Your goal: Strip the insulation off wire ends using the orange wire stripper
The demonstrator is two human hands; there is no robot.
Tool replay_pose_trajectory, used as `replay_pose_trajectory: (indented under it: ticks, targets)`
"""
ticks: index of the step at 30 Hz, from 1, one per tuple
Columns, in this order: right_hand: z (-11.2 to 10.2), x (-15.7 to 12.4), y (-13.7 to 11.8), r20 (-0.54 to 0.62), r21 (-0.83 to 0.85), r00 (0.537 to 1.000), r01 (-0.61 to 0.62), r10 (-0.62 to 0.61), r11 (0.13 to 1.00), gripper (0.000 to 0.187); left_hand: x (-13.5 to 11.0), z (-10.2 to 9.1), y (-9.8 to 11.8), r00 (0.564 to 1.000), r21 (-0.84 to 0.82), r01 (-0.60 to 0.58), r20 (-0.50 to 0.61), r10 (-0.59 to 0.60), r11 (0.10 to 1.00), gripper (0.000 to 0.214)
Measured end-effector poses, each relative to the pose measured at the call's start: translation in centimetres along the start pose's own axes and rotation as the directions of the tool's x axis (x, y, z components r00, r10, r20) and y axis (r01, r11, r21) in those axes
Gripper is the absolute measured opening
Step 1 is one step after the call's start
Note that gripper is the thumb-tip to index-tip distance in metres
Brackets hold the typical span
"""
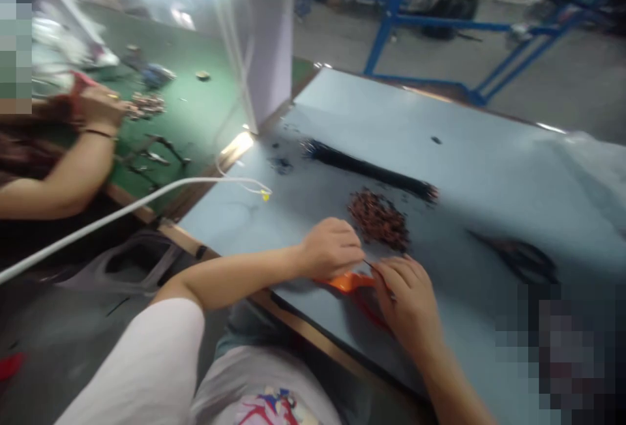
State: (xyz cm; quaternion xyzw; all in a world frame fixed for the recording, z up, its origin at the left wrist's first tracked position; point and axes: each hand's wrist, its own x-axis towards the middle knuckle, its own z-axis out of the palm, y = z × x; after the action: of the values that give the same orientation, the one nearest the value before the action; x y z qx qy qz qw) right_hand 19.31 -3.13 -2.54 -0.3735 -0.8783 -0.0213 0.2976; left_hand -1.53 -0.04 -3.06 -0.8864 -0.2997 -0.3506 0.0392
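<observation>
Between the two hands, at the near edge of the desk, a thin dark strand is held by the left hand, whose fingers are pressed together on one end. The right hand meets the other end with fingers curled close, though the blur makes it impossible to tell whether they grip it. Under both hands lies an orange tool, partly covered. Just beyond sits a heap of small brown pieces, and behind it a long bundle of black strands. Both look large, so most of the work seems left. A darker bundle to the right may be finished ones. Over a green desk on the left is a co-worker's hand.
</observation>
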Motion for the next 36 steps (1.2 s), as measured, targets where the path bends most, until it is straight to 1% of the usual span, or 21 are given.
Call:
replay_pose_trajectory:
  ticks: [3, 6, 9, 11, 13, 14, 16, 17, 18, 19, 20, 21, 22, 23, 24, 25, 27, 30, 32, 34, 36]
  targets:
    - [0.4, 0.2, 0.3, -0.062, -0.019, 0.995, 0.072, -0.073, 0.997, 0.007, -0.1, -0.2, -0.1, 0.999, 0.052, -0.031, 0.03, 0.03, 0.998, 0.024]
    - [0.1, 0.6, 0.0, -0.076, -0.056, 0.989, 0.119, -0.123, 0.991, 0.01, -0.2, -0.3, 0.3, 0.995, 0.093, -0.079, 0.063, 0.074, 0.993, 0.023]
    - [-0.3, 0.8, -0.6, -0.071, -0.125, 0.989, 0.12, -0.129, 0.985, 0.014, -0.2, -0.5, 0.4, 0.991, 0.098, -0.124, 0.072, 0.117, 0.987, 0.023]
    - [-0.6, 0.8, -0.5, -0.074, -0.172, 0.991, 0.098, -0.113, 0.98, 0.012, -0.1, -0.7, 0.1, 0.99, 0.095, -0.137, 0.06, 0.131, 0.986, 0.021]
    - [-0.8, 0.7, 0.2, -0.099, -0.186, 0.993, 0.052, -0.072, 0.981, 0.008, 0.0, -0.9, -0.6, 0.995, 0.101, -0.097, 0.046, 0.092, 0.99, 0.019]
    - [-1.0, 0.6, 0.6, -0.116, -0.172, 0.993, 0.012, -0.032, 0.985, 0.008, 0.1, -1.0, -1.1, 0.998, 0.097, -0.05, 0.034, 0.047, 0.994, 0.018]
    - [-1.3, 0.6, 1.4, -0.15, -0.128, 0.984, -0.117, 0.098, 0.985, 0.013, 0.2, -1.3, -2.1, 0.995, 0.03, 0.1, -0.008, -0.1, 0.995, 0.017]
    - [-1.5, 0.6, 1.7, -0.153, -0.105, 0.974, -0.187, 0.17, 0.977, 0.02, 0.3, -1.3, -2.6, 0.975, -0.044, 0.215, -0.049, -0.217, 0.976, 0.018]
    - [-1.7, 0.6, 1.7, -0.131, -0.084, 0.966, -0.235, 0.223, 0.968, 0.027, 0.4, -1.3, -2.9, 0.933, -0.147, 0.333, -0.087, -0.348, 0.931, 0.017]
    - [-1.9, 0.5, 1.6, -0.072, -0.067, 0.965, -0.256, 0.252, 0.964, 0.035, 0.5, -1.3, -3.2, 0.866, -0.26, 0.448, -0.112, -0.488, 0.855, 0.017]
    - [-2.1, 0.5, 1.2, 0.016, -0.043, 0.969, -0.247, 0.248, 0.968, 0.04, 0.6, -1.2, -3.3, 0.78, -0.378, 0.544, -0.101, -0.617, 0.749, 0.015]
    - [-2.2, 0.4, 0.7, 0.16, 0.01, 0.969, -0.192, 0.188, 0.981, 0.041, 0.7, -1.1, -3.4, 0.696, -0.49, 0.614, -0.033, -0.717, 0.619, 0.013]
    - [-2.3, 0.4, 0.0, 0.325, 0.075, 0.936, -0.164, 0.132, 0.984, 0.046, 0.7, -0.9, -3.3, 0.61, -0.567, 0.672, 0.06, -0.79, 0.476, 0.013]
    - [-2.3, 0.3, -0.7, 0.45, 0.129, 0.889, -0.162, 0.088, 0.978, 0.055, 0.8, -0.7, -3.3, 0.535, -0.617, 0.705, 0.139, -0.834, 0.35, 0.013]
    - [-2.2, 0.3, -1.4, 0.518, 0.158, 0.854, -0.156, 0.053, 0.975, 0.067, 0.9, -0.6, -3.3, 0.476, -0.65, 0.717, 0.191, -0.858, 0.253, 0.014]
    - [-2.0, 0.3, -2.0, 0.546, 0.132, 0.834, -0.182, 0.082, 0.974, 0.074, 0.9, -0.4, -3.3, 0.43, -0.676, 0.713, 0.208, -0.878, 0.189, 0.016]
    - [-1.5, 0.4, -2.7, 0.553, 0.063, 0.817, -0.239, 0.166, 0.969, 0.076, 1.0, -0.1, -3.5, 0.385, -0.696, 0.707, 0.228, -0.895, 0.127, 0.018]
    - [-1.0, 0.6, -2.7, 0.527, -0.018, 0.808, -0.3, 0.264, 0.954, 0.067, 1.0, 0.1, -3.8, 0.364, -0.703, 0.701, 0.213, -0.907, 0.117, 0.02]
    - [-0.9, 0.8, -2.4, 0.522, -0.051, 0.801, -0.316, 0.295, 0.947, 0.053, 0.9, 0.1, -3.9, 0.371, -0.692, 0.707, 0.187, -0.91, 0.146, 0.018]
    - [-1.1, 0.9, -2.0, 0.522, -0.048, 0.797, -0.33, 0.305, 0.943, 0.039, 0.9, -0.1, -4.0, 0.394, -0.671, 0.715, 0.155, -0.906, 0.195, 0.017]
    - [-1.6, 1.1, -1.5, 0.518, -0.001, 0.794, -0.372, 0.319, 0.928, 0.033, 0.9, -0.3, -4.0, 0.412, -0.649, 0.72, 0.113, -0.904, 0.247, 0.015]
